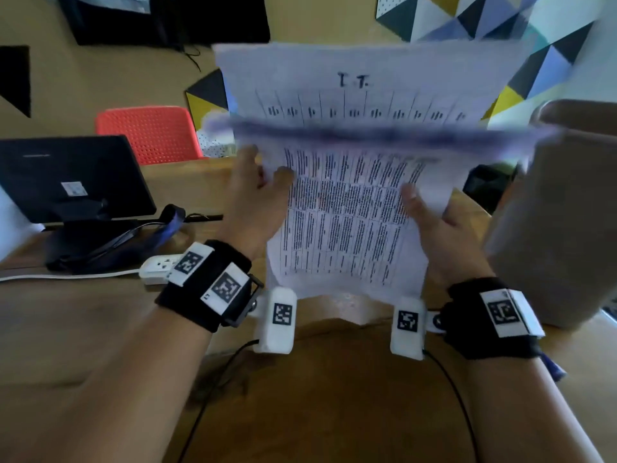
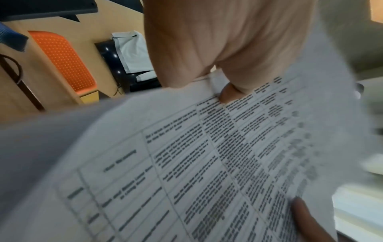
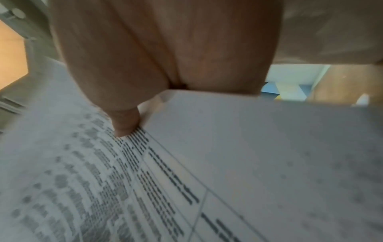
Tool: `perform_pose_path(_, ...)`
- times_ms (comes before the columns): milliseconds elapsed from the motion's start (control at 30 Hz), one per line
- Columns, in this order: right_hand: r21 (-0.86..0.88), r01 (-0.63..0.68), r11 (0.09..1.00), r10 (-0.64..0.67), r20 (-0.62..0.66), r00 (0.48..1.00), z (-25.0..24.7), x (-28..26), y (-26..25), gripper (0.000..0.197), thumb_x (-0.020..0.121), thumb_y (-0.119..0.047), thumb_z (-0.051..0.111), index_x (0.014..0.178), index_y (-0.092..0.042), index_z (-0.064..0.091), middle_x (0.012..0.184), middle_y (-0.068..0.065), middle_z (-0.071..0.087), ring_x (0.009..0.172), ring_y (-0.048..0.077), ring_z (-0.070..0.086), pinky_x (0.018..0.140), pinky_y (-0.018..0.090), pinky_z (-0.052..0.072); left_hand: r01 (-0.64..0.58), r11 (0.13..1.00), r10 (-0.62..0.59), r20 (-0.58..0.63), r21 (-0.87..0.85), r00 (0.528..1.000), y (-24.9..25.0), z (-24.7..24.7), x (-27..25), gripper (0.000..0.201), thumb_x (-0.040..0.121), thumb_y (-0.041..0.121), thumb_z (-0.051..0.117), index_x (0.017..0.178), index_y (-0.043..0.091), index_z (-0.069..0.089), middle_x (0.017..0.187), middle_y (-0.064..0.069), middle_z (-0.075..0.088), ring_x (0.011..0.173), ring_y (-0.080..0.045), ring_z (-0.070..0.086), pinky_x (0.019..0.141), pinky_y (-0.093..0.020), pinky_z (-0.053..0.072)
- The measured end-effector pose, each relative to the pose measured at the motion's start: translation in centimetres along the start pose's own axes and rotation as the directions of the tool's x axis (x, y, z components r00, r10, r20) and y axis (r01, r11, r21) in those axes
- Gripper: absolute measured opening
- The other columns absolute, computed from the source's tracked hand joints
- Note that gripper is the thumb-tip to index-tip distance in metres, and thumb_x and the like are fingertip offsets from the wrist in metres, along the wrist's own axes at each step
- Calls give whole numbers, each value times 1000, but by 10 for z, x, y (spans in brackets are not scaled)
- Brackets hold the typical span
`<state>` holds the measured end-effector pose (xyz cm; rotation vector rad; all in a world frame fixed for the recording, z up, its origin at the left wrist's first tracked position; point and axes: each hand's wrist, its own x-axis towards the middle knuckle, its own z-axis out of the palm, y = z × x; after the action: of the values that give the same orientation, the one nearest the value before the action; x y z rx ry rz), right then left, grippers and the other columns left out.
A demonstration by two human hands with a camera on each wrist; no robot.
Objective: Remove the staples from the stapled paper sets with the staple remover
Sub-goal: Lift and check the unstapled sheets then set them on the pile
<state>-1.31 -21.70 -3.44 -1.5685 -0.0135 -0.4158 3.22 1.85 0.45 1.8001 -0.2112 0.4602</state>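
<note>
A set of printed paper sheets (image 1: 347,208) with tables of text is held up in the air above the wooden desk (image 1: 100,329). My left hand (image 1: 260,185) pinches its left edge, thumb on the printed face (image 2: 207,163). My right hand (image 1: 424,212) pinches the right edge, thumb (image 3: 124,124) on the front of the paper (image 3: 248,163). An upper sheet (image 1: 367,85) stands up behind and is blurred, with a blurred fold across the middle. No staple and no staple remover show in any view.
A black monitor (image 1: 66,175) stands at the left, with a blue lanyard (image 1: 167,225) and a white power strip (image 1: 157,267) beside it. A red chair (image 1: 150,132) is behind the desk. A grey-beige bulky object (image 1: 551,212) rises at the right.
</note>
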Motion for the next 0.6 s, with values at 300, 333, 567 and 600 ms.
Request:
perform_pose_path(300,-212,86,973,-71,81,994,-8,14,19,17,94,-32,73,103,-47,76,111,-18,78,108,9,73,100,51,56,-222,973,227,91,-59,970,-9,26,-5,35,101,2,49,129,20,40,104,9,62,76,2,62,63,-20,52)
perform_pose_path(333,-223,53,973,-38,70,997,-7,16,25,22,96,-27,73,97,-49,75,106,-20,78,106,7,73,100,49,56,-167,986,167,153,-15,974,-16,26,-4,40,102,7,49,136,25,37,112,8,64,87,-1,65,72,-21,54)
perform_pose_path(567,-241,-128,962,92,-153,984,-28,30,46,14,93,-21,75,99,-33,75,105,-9,78,102,20,74,98,54,58,-176,556,-523,506,813,686,-79,36,-1,32,98,24,54,129,20,59,125,-2,64,108,-22,61,90,-32,51)
perform_pose_path(600,-240,-106,965,59,-193,979,-31,31,45,15,93,-24,74,107,-30,75,107,-8,78,102,20,74,97,53,59,-199,532,-493,492,823,717,-82,39,0,35,100,23,52,135,16,55,134,-6,60,117,-26,58,95,-33,48)
